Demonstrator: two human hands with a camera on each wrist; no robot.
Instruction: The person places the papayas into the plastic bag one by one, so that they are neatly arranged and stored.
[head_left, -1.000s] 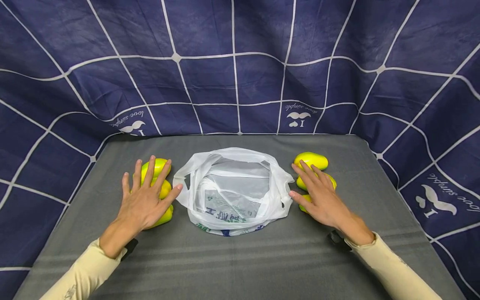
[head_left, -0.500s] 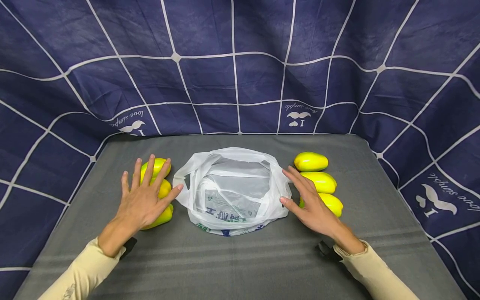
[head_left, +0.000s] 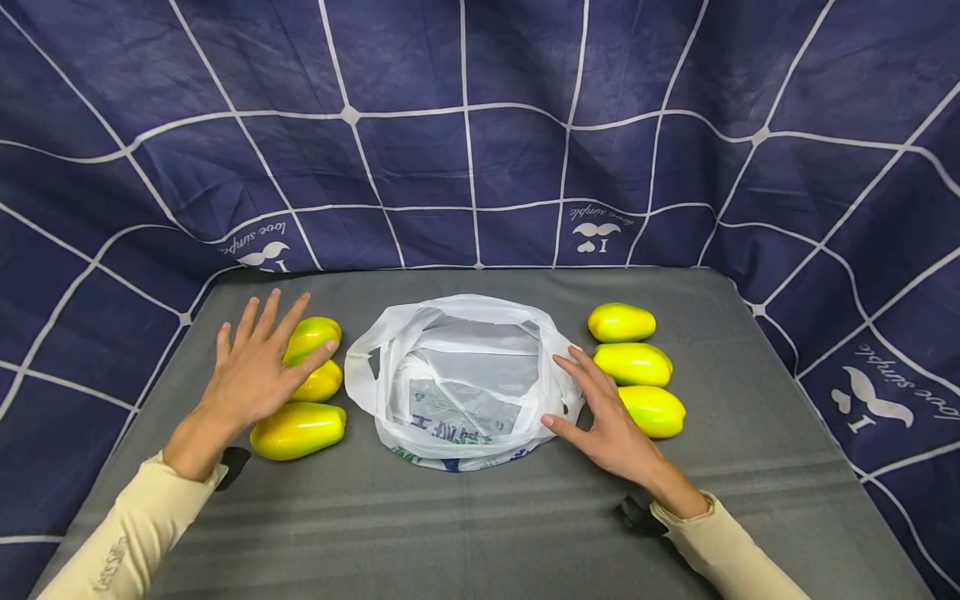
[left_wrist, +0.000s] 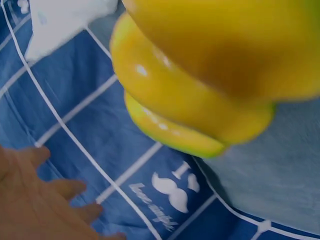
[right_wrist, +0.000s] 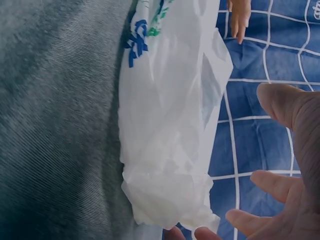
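A white plastic bag (head_left: 461,383) lies open-mouthed in the middle of a grey table (head_left: 480,525). Three yellow-green mangoes lie left of it: a far one (head_left: 315,332), a middle one (head_left: 322,382) and a near one (head_left: 298,429). My left hand (head_left: 251,371) hovers with spread, straight fingers over the far two and holds nothing. Three more mangoes (head_left: 633,364) lie in a row on the right. My right hand (head_left: 603,417) is flat and open, its fingertips at the bag's right rim. The left wrist view is filled by mangoes (left_wrist: 200,75); the right wrist view shows the bag (right_wrist: 170,125).
A dark blue cloth with white grid lines (head_left: 480,133) hangs behind the table and drapes down both sides. Bare grey tabletop lies in front of the bag and behind it. Both sleeves are pale cream.
My right hand slid left off the right mangoes to the bag's right rim. My left hand drew left and back, uncovering the near left mango.
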